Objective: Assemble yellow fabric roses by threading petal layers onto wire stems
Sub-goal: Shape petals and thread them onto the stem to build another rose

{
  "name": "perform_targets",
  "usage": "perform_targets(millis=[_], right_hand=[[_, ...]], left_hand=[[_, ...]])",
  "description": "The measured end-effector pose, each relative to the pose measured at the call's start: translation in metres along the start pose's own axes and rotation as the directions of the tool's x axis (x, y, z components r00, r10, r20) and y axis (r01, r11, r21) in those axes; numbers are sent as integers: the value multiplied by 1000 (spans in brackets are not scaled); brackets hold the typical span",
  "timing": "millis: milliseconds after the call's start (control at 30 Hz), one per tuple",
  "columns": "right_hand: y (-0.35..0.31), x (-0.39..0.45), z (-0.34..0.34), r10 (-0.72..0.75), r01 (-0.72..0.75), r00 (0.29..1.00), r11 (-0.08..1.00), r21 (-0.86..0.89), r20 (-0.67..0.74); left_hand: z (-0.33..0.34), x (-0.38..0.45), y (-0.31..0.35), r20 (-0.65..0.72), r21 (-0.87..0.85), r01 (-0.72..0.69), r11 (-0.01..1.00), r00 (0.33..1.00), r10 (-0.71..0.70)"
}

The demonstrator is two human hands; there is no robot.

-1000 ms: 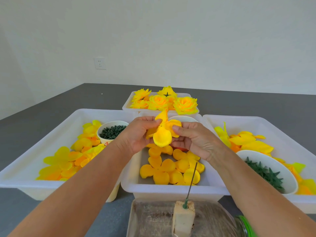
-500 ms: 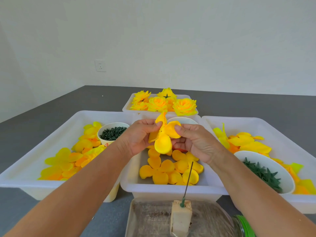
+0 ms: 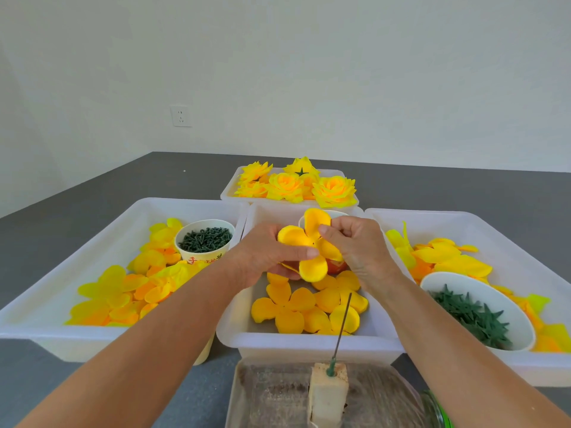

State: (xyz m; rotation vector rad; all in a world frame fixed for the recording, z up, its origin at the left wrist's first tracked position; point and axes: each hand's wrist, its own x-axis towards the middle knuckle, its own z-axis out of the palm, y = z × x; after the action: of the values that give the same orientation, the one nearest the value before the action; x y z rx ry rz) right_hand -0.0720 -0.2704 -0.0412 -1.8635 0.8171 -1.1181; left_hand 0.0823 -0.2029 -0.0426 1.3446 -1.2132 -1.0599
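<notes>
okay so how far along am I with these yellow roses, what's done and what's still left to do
Done: several finished roses sit in the far tray. In hand: your left hand and right hand both pinch one four-lobed petal layer above the middle tray. Left: the wire stem standing in the block is bare, and many loose petals wait in the trays.

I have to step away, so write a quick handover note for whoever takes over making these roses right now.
Left hand and right hand both pinch one petal layer above the middle tray, spread open.
The wire stem stands bare in the foam block at the near edge.
Done: finished roses lie in the far tray.
Left: thread this layer onto the wire, then add more from the trays.
</notes>
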Motion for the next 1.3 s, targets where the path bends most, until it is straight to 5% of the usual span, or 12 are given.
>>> perform_targets(millis=[133, 267, 400, 500, 600, 667, 700, 767, 833, 967, 1133, 1300], right_hand=[[-1, 1, -1, 232, -263, 959, 942, 209, 162], [-6, 2, -5, 345, -539, 836, 660, 523, 426], [2, 1, 0, 252, -264, 964, 940, 217, 78], [5, 1, 2, 167, -174, 985, 968, 182, 49], [-3, 4, -3, 371, -442, 897, 776, 450, 240], [-9, 3, -7, 390, -564, 826, 558, 609, 408], [-10, 2, -7, 388, -572, 820, 535, 622, 420], [-6, 1, -5, 402, -473, 881, 740, 477, 250], [0, 1, -4, 234, -232, 972, 969, 85, -17], [6, -1, -2, -164, 101, 972, 940, -326, -171], [4, -6, 9, -373, 356, 927, 832, -426, 47], [-2, -8, 12, -450, 472, 881, 821, -320, 147]], left_hand=[[-1, 0, -1, 85, -11, -41, 999, 995, 42], [-4, -1, 0, 198, -152, -46, 987, 977, 76], [2, 3, -2, -126, 95, -20, 995, 992, 32], [2, 4, 1, -287, 71, -30, 997, 957, 49], [-1, 2, 5, -109, -111, -61, 992, 993, 49], [-3, -1, 6, 81, -228, -65, 972, 993, 86], [-3, -1, 6, 113, -236, -53, 970, 990, 81], [0, 0, 4, -5, -58, -45, 997, 999, 45], [2, 3, 1, -233, 278, -33, 960, 967, 101], [4, 2, 0, -463, 544, -182, 819, 749, 474], [13, -2, 2, -259, 316, -267, 911, 899, 353], [6, -2, 5, -262, 14, -229, 973, 938, 225]])
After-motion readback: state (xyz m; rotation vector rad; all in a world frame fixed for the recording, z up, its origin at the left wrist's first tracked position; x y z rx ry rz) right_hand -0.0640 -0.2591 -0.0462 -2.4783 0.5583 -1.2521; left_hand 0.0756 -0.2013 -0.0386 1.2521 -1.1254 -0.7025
